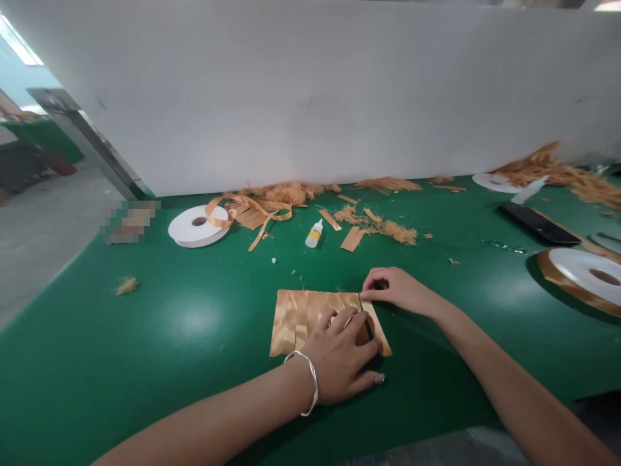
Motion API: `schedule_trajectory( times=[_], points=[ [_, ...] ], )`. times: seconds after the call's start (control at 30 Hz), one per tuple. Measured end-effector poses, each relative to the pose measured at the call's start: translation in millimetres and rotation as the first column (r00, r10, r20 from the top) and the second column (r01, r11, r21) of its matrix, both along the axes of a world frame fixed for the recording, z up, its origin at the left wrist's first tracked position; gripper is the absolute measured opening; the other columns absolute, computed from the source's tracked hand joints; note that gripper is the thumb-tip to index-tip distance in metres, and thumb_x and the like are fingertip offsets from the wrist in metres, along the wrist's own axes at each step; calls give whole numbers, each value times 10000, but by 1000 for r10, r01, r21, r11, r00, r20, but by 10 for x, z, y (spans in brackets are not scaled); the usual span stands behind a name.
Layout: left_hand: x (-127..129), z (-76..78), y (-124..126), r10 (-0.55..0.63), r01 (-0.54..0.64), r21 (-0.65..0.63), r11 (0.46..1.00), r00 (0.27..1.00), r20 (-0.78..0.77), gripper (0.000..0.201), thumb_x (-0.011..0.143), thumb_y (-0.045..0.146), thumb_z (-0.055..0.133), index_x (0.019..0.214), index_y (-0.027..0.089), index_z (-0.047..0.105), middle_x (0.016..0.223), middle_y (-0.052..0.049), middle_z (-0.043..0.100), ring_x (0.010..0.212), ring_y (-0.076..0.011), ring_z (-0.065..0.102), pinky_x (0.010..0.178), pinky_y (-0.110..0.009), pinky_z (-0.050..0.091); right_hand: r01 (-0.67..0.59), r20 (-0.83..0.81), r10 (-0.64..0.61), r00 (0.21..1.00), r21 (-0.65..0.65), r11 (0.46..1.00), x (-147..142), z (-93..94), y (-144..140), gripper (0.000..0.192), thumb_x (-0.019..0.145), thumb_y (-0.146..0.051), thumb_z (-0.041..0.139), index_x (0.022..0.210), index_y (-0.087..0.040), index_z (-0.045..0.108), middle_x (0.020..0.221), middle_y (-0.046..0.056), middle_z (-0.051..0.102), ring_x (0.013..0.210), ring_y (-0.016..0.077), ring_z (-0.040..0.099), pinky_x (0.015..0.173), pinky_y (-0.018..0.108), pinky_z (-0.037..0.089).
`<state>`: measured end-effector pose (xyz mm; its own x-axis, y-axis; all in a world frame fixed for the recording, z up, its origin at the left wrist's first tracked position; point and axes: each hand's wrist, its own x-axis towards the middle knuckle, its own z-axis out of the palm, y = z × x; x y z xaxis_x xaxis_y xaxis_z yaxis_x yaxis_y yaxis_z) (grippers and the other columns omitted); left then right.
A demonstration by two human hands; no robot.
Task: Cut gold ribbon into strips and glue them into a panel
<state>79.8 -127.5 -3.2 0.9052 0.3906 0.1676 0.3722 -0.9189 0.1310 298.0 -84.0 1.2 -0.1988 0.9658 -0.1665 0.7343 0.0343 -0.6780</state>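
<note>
Golden satin ribbon strips [287, 323] lie side by side on the green table, forming a flat panel in front of me. My left hand [339, 359], with a silvery bracelet at the wrist, rests over the panel's right part, fingers spread and pressing down. At the panel's upper right corner my right hand [388, 288] is closed in a pinch on the top end of a single ribbon strip [379, 327]. A narrow dark gap separates this strip from the others. My left hand covers part of the strips' lower middle.
A small glue bottle [314, 234] stands beyond the panel. White ribbon spools [191, 236] sit left and right [587, 268]. Frayed ribbon scraps [291, 193] line the white wall [310, 97]. A black phone [538, 224] lies at right, near another white-tipped bottle [530, 191].
</note>
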Motion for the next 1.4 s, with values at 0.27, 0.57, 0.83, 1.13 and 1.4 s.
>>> schedule_trajectory(
  times=[0.27,0.57,0.83,1.13,1.4],
  points=[
    [-4,-2,-6,16,-16,-12,1000,1000,20,493,886,550,337,1237,238,486,1339,-158,422,1202,-330,392,911,-495,357,-23,11,22,1000,45,999,-16,-15,-14,303,736,-490,619,697,-192,659,790,29,559,660,146,489,593,279,352],
    [-1,-9,-4,35,-34,-18,999,999,7,451,886,549,345,1126,229,552,1338,-147,428,1193,-328,403,921,-485,349,-16,29,15,999,52,998,-30,0,-24,306,744,-489,613,695,-189,644,783,26,549,643,137,466,588,278,345],
    [-7,2,1,10,-9,-19,1000,1000,9,429,896,528,340,1078,206,556,1277,-112,479,1190,-318,395,914,-483,362,-15,44,13,999,54,998,-35,-20,-19,291,756,-473,610,700,-190,639,794,24,554,649,135,474,602,275,355],
    [-15,-17,5,-2,2,-22,1000,1000,22,429,895,520,353,1087,191,549,1289,-101,483,1190,-303,396,925,-471,353,-23,55,20,998,58,998,-30,-39,-13,283,759,-468,604,706,-192,638,785,27,551,648,138,467,594,278,351],
    [-13,-26,14,-20,20,-14,1000,1000,18,430,898,503,358,1136,187,525,1325,-94,470,1155,-285,417,899,-465,367,23,-4,-22,1000,49,999,-13,-53,4,194,745,-383,618,749,-191,587,731,6,536,638,133,453,581,265,341]
  ],
)
